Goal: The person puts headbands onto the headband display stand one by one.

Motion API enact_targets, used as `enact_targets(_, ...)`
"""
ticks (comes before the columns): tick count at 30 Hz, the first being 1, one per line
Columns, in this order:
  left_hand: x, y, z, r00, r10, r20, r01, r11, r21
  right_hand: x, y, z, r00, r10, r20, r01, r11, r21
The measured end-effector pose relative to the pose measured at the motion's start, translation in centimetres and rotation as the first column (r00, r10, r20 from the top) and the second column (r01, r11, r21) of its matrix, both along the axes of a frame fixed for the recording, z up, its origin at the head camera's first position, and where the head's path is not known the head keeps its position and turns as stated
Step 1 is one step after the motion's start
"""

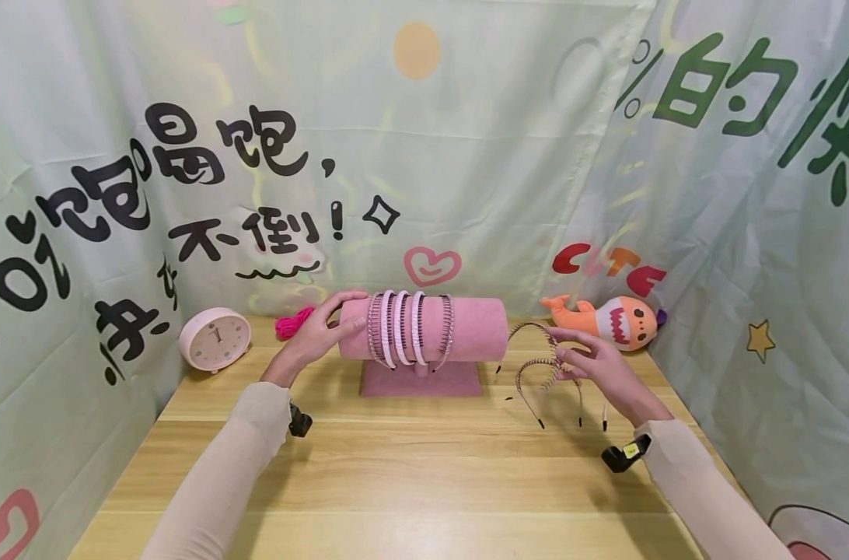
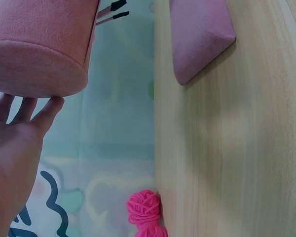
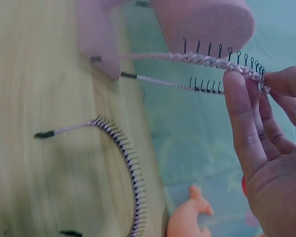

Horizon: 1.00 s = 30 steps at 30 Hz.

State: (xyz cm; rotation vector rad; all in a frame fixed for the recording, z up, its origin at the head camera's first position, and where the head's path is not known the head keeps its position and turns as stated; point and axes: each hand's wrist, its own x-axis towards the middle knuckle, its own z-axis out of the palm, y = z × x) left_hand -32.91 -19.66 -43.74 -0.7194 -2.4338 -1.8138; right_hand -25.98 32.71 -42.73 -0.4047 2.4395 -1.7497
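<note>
Head view: pink padded cylinder (image 1: 476,327) up on its base (image 1: 389,383), toward the far edge of the table (image 1: 396,474). Three white headbands (image 1: 400,327) ring it, with a toothed band on either side of them. Left hand (image 1: 318,333) at the cylinder's left end, thumb on the near side, fingers above. Pink clock (image 1: 214,341) farther left, seen only from here.

Left wrist view: fingers mostly straight, somewhat spread, tips against the rim of the flat end, a face hidden from the head. Two dark headband tips jut past the cylinder; pink yarn (image 2: 144,210) near the table edge.

Right wrist view: right hand (image 3: 274,163) nearly closed, thumb and fingers pinching a beaded headband (image 3: 212,61), its clear beads and looped teeth plain here, only a thin arc from above. Loose headband (image 3: 133,170) lies on the wood just below. Orange plush (image 3: 185,219) cropped; the head view has its toothy face.
</note>
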Motion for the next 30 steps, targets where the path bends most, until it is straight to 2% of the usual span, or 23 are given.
enact_targets(9, -0.1, 0.1, 0.0, 1.000, -0.002, -0.006, 0.002, 1.000, 0.014, -0.7, -1.5, 1.3, 0.998, -0.040, 0.043, 0.040, 0.999, -0.010)
enact_targets(30, -0.1, 0.0, 0.0, 1.000, -0.003, 0.010, 0.003, 1.000, -0.002, -2.5, -5.3, 2.4, 1.000, -0.016, 0.025, 0.018, 0.994, -0.105)
